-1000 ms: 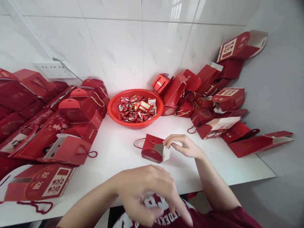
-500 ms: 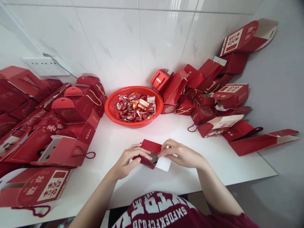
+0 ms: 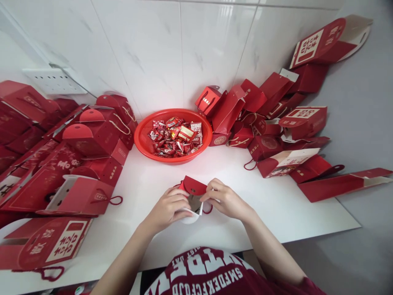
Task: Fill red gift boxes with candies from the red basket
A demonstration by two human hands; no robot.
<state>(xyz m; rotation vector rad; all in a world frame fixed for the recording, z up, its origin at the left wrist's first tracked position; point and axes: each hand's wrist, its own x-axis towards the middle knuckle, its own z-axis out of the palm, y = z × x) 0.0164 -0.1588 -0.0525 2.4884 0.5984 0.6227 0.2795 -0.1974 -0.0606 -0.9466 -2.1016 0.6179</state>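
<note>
Between my hands, above the front part of the white table, is a small red gift box (image 3: pixel 195 186) with its top flaps unfolded and its pale inside showing. My left hand (image 3: pixel 168 207) grips its left side, thumb near a white-backed flap (image 3: pixel 190 218) that leans toward me. The fingers of my right hand (image 3: pixel 222 197) pinch the box's right edge. A dark red cord loop (image 3: pixel 208 209) sticks out below my right fingers. Just behind the box sits a red plastic basket (image 3: pixel 141 151) filled with wrapped candies (image 3: pixel 176 137).
Many red gift boxes (image 3: pixel 101 135) are stacked along the left side, some with cord handles. More red boxes (image 3: pixel 229 108) pile up at the right, reaching the grey wall. A white tiled wall (image 3: pixel 153 53) with a socket panel (image 3: pixel 55 81) stands behind the white table (image 3: pixel 147 176).
The front flap of the gift box has been folded outward toward me, showing its white back. My left hand has shifted its hold, and the cord loop has come into view.
</note>
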